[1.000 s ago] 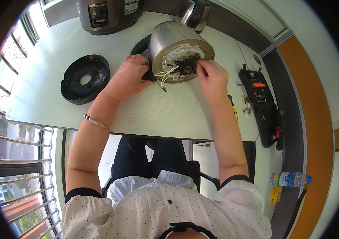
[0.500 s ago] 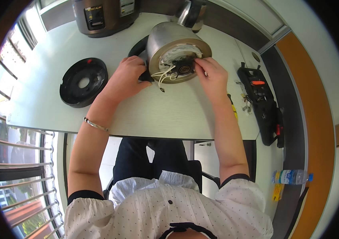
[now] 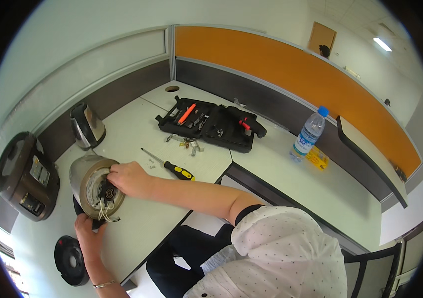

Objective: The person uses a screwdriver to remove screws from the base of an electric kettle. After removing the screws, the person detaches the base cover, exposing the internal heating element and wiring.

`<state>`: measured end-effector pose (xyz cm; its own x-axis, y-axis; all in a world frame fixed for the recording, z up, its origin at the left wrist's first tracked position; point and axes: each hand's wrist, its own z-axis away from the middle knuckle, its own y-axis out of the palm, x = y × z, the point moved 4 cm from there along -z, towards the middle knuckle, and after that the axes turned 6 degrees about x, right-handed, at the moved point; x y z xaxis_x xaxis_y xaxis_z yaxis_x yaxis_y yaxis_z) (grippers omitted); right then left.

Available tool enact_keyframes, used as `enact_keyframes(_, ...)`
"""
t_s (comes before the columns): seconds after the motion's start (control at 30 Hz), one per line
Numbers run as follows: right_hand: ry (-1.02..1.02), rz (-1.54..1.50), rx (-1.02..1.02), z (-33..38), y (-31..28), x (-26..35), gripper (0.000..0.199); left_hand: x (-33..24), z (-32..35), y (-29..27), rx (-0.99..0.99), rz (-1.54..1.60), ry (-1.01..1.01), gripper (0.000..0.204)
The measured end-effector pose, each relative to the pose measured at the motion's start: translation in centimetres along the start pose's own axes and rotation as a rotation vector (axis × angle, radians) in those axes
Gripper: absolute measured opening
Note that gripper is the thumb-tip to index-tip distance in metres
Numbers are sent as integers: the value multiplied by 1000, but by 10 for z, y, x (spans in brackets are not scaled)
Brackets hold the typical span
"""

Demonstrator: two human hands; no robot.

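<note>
A silver electric kettle (image 3: 80, 175) lies on its side, its open underside facing me. Inside the underside sit a round black connector (image 3: 108, 192) and loose white wires (image 3: 104, 212). My left hand (image 3: 90, 239) is closed round the black handle (image 3: 96, 223) at the kettle's lower edge. At the upper right of the underside, my right hand (image 3: 131, 180) has its fingertips pressed together beside the connector; whatever they pinch is hidden. A black ring-shaped base cover (image 3: 61, 259) rests on the table near my left forearm. Right of my right hand lies a yellow and black screwdriver (image 3: 177, 170).
An open black tool case (image 3: 206, 121) stands at the back, small metal parts (image 3: 189, 144) before it. A brown multicooker (image 3: 28, 174) is at far left, a second kettle (image 3: 87, 125) behind. A water bottle (image 3: 308, 134) and yellow packet (image 3: 317, 158) stand right, along the orange partition (image 3: 271, 59).
The view has swung to the right, bringing in the partition and more of the right-hand desk. Both hands stay at the kettle, in much the same places.
</note>
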<state>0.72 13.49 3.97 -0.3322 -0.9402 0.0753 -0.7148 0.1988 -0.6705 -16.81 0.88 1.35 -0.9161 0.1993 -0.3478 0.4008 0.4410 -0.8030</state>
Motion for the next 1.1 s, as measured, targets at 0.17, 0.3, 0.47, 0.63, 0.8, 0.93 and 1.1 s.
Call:
enact_keyframes(0.17,221,-87,69,-7,7,7,12,8,1,-4,15,1,-36,31)
enact_keyframes(0.3,338,-131,22,-8,7,11,19,6,2,-6,27,-7,-25,30)
enact_keyframes(0.47,477,-119,3,-9,4,14,22,7,3,-5,-7,-13,22,30)
enact_keyframes(0.63,576,-169,9,-10,9,13,21,3,2,-7,-3,-4,14,29)
enact_keyframes(0.8,611,-145,-20,-12,10,14,21,4,1,-4,2,1,24,29)
enact_keyframes(0.93,560,-116,3,-14,18,14,18,6,3,-6,-12,-2,16,29)
enact_keyframes(1.1,388,-100,11,-13,12,15,12,3,3,-6,-22,10,12,29)
